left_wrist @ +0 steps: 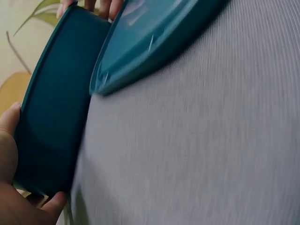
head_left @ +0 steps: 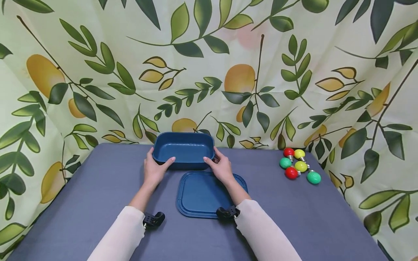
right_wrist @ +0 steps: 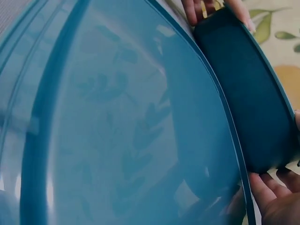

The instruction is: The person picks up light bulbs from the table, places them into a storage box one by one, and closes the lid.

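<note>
A deep blue rectangular food container [head_left: 187, 165] is at the far middle of the table, its open top facing up and nothing showing inside. My left hand [head_left: 154, 168] grips its left end, with the thumb against the front wall. At the right end my right hand [head_left: 222, 167] holds it the same way, thumb on the front near the rim. Both wrist views show fingertips at the lower edge of the container [left_wrist: 56, 103]. Nearer to me lies the matching blue lid [head_left: 204, 195], flat on the table and partly hidden under my right forearm.
Several small red, yellow and green light bulbs [head_left: 301, 166] lie in a group at the back right of the grey table [head_left: 107, 188]. A leaf-patterned cloth [head_left: 202, 65] hangs behind the table and along both sides.
</note>
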`<state>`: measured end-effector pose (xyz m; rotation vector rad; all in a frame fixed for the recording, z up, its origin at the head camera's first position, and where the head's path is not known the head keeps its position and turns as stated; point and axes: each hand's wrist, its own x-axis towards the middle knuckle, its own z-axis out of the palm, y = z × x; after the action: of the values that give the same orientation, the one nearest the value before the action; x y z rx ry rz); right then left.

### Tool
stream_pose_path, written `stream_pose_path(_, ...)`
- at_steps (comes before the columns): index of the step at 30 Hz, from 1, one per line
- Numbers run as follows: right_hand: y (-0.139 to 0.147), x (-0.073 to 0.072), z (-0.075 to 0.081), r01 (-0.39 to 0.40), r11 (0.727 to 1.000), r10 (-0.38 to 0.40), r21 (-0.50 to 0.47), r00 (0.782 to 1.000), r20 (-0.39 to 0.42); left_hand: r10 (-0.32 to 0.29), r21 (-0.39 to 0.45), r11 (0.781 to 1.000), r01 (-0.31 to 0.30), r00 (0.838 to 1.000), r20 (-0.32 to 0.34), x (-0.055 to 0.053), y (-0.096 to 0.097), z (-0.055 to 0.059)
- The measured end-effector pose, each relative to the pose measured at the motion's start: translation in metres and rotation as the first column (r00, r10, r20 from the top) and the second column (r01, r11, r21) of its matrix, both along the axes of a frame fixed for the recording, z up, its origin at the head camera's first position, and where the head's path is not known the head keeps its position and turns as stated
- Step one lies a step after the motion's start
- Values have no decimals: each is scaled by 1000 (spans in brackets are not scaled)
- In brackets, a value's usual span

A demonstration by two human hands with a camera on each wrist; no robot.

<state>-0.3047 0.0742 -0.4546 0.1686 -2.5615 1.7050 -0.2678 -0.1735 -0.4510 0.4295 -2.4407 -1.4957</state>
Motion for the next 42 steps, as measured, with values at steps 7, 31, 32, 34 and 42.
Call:
stream_pose_path(7, 33, -1, -2, 19, 1000, -19, -10, 1000, 2, -13, 16, 1000, 13, 1000, -9, -6, 30, 0)
stream_pose_path(31, 120, 5, -14, -53, 997, 53, 50, 999, -8, -320, -76, 946, 316, 946, -45, -15, 73, -5)
stream_pose_path(32, 122, 5, -15, -77, 996, 78, 53, 997, -15, -357, -92, 932, 351, 933, -52, -15, 69, -6)
stream_pose_path(34, 124, 5, -19, -116, 992, 117, 49, 993, -33, -424, -136, 901, 412, 903, -71, -16, 62, -8)
stream_pose_path(42, 123, 4, -31, -125, 991, 129, 46, 987, -93, -451, -174, 887, 428, 885, -120, -19, 56, -18)
